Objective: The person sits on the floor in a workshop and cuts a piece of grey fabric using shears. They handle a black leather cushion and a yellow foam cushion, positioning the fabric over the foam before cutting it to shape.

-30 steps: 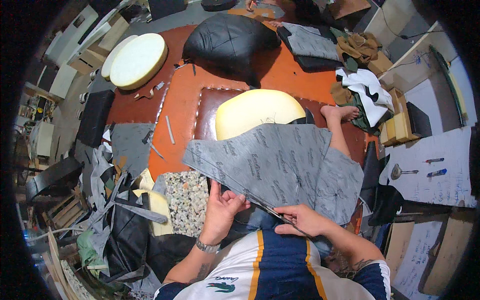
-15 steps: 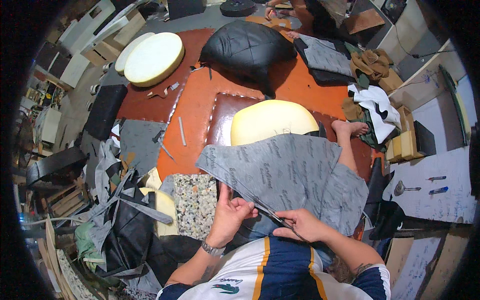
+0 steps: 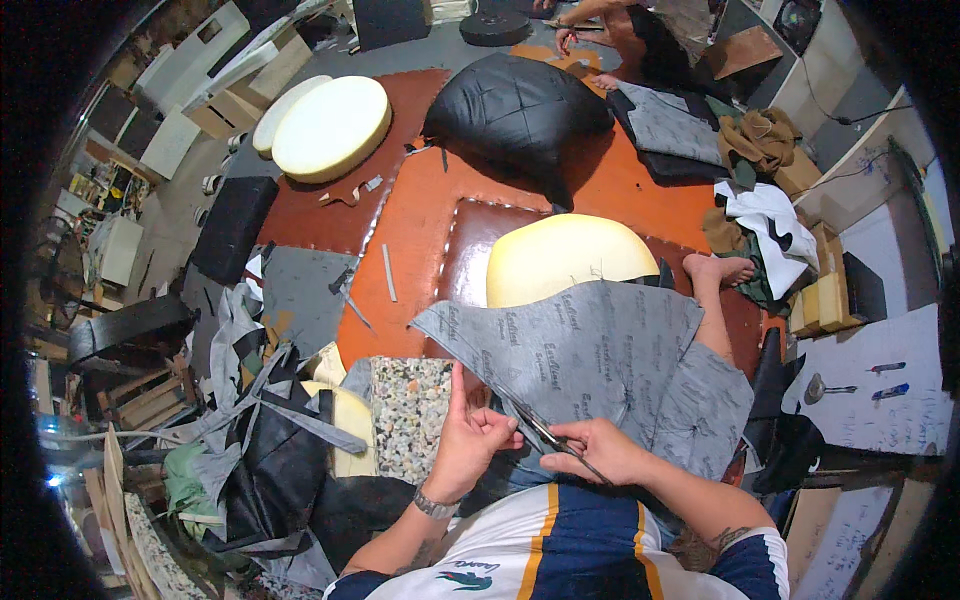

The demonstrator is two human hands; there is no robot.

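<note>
A large grey printed fabric piece lies over my lap, its left edge slanting down toward my hands. My left hand pinches that edge between thumb and curled fingers, with the index finger stretched forward. In my right hand is a pair of dark metal scissors, their blades lying along the fabric edge close to my left fingertips. The grip on the handles is partly hidden. Just past the fabric sits a pale yellow foam pad.
Beyond is a black stuffed cushion; round foam pads lie far left. A speckled foam block and fabric scraps are at my left. A white board with tools is at right. Another person's hand shows at the far edge.
The whole view has shifted slightly, so things appear lower and further right. Both hands keep their hold at the fabric edge, and the scissors have moved little relative to it.
</note>
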